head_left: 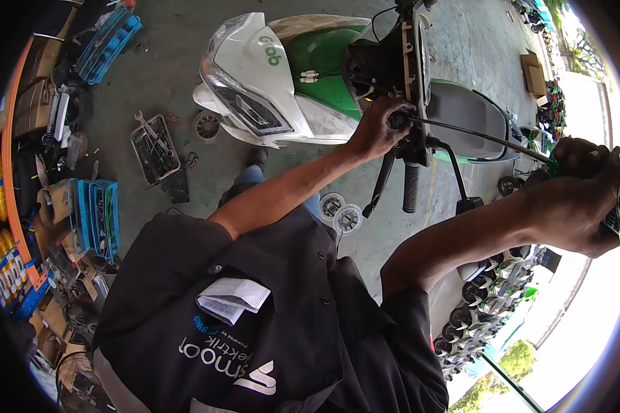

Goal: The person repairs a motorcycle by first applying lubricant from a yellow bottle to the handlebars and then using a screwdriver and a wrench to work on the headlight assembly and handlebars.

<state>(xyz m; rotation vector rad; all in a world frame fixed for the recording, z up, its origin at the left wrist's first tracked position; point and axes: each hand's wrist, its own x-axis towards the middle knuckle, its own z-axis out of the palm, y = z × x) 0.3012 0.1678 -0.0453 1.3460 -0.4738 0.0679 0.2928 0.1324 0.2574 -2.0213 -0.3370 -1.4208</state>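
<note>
A white and green scooter stands in front of me, its dark handlebar column opened up with bare parts showing. My right hand, far right, is closed around the green handle of a long screwdriver. The thin shaft runs leftward to the handlebar area. There my left hand has its fingers curled at a dark part by the screwdriver's tip; what they grip is hidden. A black handlebar grip and a brake lever hang just below that hand.
On the floor at left lies a tray of tools with a wrench. Blue bins and a loaded orange rack stand farther left. Two round wheel-like parts lie near my leg. Several scooters are parked right.
</note>
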